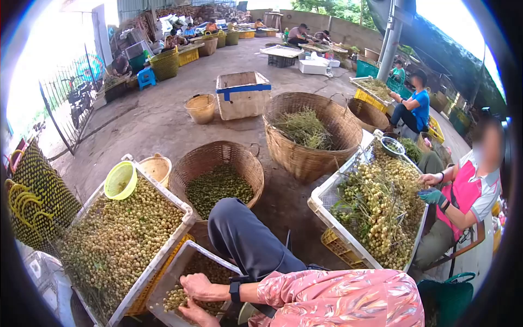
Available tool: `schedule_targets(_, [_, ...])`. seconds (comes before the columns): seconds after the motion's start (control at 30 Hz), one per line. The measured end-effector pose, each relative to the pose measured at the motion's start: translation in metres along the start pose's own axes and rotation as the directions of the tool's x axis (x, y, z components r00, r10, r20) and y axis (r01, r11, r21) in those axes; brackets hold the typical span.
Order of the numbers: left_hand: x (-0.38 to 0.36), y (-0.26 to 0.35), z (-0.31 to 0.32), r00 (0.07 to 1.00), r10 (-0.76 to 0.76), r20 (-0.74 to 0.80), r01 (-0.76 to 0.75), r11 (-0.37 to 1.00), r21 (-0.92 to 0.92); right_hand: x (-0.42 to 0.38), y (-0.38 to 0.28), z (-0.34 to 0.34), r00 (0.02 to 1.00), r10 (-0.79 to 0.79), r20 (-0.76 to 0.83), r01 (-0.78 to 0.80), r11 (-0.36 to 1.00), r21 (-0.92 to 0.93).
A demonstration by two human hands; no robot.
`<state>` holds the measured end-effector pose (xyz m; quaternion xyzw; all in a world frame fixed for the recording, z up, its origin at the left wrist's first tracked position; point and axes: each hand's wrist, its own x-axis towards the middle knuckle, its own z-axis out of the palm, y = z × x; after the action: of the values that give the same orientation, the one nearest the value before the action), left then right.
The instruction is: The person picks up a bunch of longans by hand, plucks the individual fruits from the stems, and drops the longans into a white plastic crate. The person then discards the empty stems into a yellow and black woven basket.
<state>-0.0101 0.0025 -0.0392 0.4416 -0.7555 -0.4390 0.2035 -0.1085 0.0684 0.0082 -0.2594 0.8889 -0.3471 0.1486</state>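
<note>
My right hand, with a dark watch on its wrist and a pink patterned sleeve behind it, reaches over a whitish plastic tub. Its fingers curl in at a small cluster of longans. Just below, my left hand closes on the same cluster from the other side, partly cut off by the lower edge. Exactly which fruits sit between the fingers is hard to see. More loose longans lie in the tub, in shade. Beside it a white tray holds a heap of longans.
A yellow-green bowl rests on the heap's far corner. Wicker baskets stand ahead, near a white foam box. At right, a gloved co-worker handles fruit over another tray. Several people work farther back.
</note>
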Motion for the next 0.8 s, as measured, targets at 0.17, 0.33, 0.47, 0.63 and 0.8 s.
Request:
schedule_targets(0.17, [0.048, -0.090, 0.037, 0.894, 0.091, 0.438, 0.346, 0.480, -0.806, 0.000, -0.005, 0.014, 0.994, 0.043, -0.101, -0.029, 0.990, 0.137])
schedule_targets(0.33, [0.006, 0.027, -0.015, 0.840, -0.018, 0.543, 0.403, 0.690, -0.602, 0.024, 0.008, -0.009, 0.904, -0.396, 0.158, 0.417, 0.900, -0.129])
schedule_targets(0.47, [0.018, 0.015, -0.036, 0.790, -0.018, 0.612, 0.548, 0.467, -0.694, 0.030, 0.002, -0.045, 0.993, -0.101, -0.055, 0.109, 0.661, 0.742])
schedule_targets(0.63, [0.017, 0.025, -0.041, 0.785, -0.010, 0.619, 0.594, 0.293, -0.749, 0.012, 0.032, -0.039, 0.953, 0.220, 0.208, -0.296, 0.538, 0.789])
schedule_targets(0.8, [0.022, -0.001, -0.044, 0.694, -0.145, 0.706, 0.714, 0.266, -0.647, -0.001, 0.033, 0.020, 0.833, -0.521, -0.187, 0.553, 0.769, 0.320])
